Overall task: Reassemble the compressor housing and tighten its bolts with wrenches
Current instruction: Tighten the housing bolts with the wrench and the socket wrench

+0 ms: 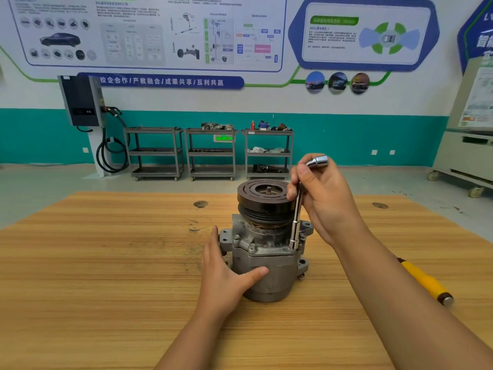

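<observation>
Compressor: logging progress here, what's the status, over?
Left hand flat against compressor, steadying. Right hand grips socket wrench, upright, tip down on flange, right side. Nothing blocking; yellow-handled tool lies clear on table.

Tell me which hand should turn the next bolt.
Right: the right hand grips the socket wrench, its tip down on the compressor housing, while the left hand rests against the housing's side.
</observation>
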Available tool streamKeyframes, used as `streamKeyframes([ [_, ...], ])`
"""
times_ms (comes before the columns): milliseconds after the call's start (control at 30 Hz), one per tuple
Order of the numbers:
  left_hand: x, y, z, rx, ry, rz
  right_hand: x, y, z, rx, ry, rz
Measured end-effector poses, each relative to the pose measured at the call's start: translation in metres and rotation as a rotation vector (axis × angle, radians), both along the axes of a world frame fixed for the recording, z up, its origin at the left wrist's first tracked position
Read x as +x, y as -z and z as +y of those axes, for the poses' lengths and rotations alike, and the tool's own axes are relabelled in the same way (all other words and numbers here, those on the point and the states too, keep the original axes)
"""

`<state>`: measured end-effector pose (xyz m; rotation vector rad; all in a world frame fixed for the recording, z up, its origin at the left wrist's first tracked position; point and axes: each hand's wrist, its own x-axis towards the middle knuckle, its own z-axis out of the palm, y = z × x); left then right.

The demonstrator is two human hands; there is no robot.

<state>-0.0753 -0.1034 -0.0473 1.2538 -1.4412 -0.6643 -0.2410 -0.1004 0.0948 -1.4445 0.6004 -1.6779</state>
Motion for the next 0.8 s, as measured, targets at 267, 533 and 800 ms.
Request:
streamKeyframes([
  [267, 0.0, 0.001, -0.004, -0.022, -0.037, -0.021, 0.013, 0.013, 0.001, -0.223, 0.396, 0.172],
  [533, -0.008, 0.001, 0.002, -0.06, -0.117, -0.024, 0.024, 0.013, 0.0, -0.219, 0.694, 0.242],
  [800, -0.007, 0.004, 0.004, -0.083, -0.091, 0.003, 0.011, -0.032, 0.005, -0.127, 0.019, -0.304],
])
